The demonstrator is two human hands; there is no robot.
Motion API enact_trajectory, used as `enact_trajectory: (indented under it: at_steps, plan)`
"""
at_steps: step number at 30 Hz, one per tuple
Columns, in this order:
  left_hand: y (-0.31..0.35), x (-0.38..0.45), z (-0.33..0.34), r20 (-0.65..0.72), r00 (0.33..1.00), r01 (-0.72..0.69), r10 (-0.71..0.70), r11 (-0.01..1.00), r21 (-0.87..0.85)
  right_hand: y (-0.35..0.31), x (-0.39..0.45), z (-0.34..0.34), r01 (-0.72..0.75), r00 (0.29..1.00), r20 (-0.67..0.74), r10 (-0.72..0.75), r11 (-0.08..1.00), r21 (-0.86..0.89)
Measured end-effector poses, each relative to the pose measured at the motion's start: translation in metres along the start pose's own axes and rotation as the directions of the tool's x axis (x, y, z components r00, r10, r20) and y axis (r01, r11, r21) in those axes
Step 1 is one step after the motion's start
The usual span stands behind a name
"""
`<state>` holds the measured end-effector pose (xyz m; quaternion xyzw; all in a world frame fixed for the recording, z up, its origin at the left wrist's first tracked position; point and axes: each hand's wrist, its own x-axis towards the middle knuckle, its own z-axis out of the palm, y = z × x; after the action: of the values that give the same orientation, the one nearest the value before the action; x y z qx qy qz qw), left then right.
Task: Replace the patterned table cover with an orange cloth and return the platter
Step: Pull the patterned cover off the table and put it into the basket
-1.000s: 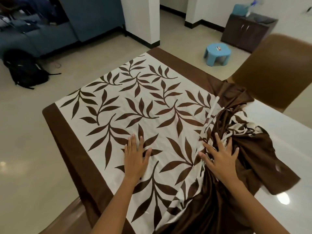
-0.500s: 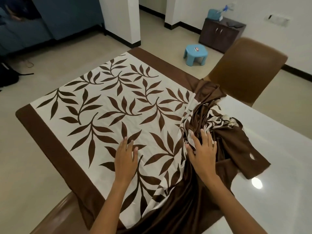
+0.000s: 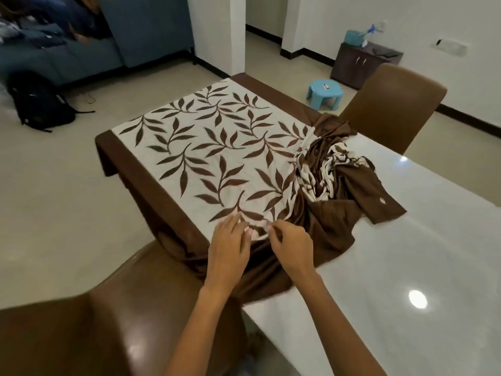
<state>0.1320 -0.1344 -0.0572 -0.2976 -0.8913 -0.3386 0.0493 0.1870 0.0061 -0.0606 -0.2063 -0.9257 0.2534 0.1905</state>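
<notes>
Both forearms are bare to the frame's edge, no sleeves showing; the left hand (image 3: 229,246) and right hand (image 3: 294,246) wear nothing.

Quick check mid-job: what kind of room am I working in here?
Most likely a home dining area open to a living room: a glossy white dining table with brown chairs, a blue sofa behind, and a small cabinet.
</notes>
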Motion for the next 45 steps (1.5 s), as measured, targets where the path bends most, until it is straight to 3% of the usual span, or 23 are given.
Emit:
enact_trajectory:
  at_steps: [5, 12, 18, 24, 31, 36, 45]
  plan:
    - [0.007, -0.089, -0.074, -0.018, 1.000, 0.023, -0.022, 0.997, 0.067, -0.066, -0.091, -0.020, 0.051, 0.998, 0.027, -0.051, 0.999, 0.005]
    - [-0.014, -0.182, -0.161, 0.011, 0.992, 0.128, -0.129, 0.988, 0.087, -0.161, -0.179, -0.020, -0.032, 0.992, 0.121, 0.022, 0.996, 0.083]
    - [-0.063, -0.223, -0.227, 0.037, 0.988, 0.148, -0.151, 0.986, 0.079, -0.242, -0.213, 0.014, -0.020, 0.993, 0.114, 0.008, 0.994, 0.103]
    - [-0.153, -0.240, -0.319, 0.046, 0.990, 0.128, -0.135, 0.984, 0.125, -0.348, -0.219, 0.086, -0.035, 0.992, 0.123, 0.024, 0.995, 0.092]
    - [-0.274, -0.224, -0.410, 0.125, 0.983, 0.115, -0.135, 0.981, 0.156, -0.458, -0.203, 0.167, -0.127, 0.980, 0.161, 0.117, 0.991, 0.050]
    - [-0.344, -0.184, -0.434, 0.153, 0.982, 0.096, -0.111, 0.990, 0.102, -0.503, -0.164, 0.216, -0.171, 0.978, 0.125, 0.165, 0.984, 0.041]
    - [-0.445, -0.049, -0.437, 0.343, 0.927, -0.192, 0.154, 0.978, 0.081, -0.542, -0.047, 0.292, -0.338, 0.941, -0.019, 0.337, 0.941, 0.001]
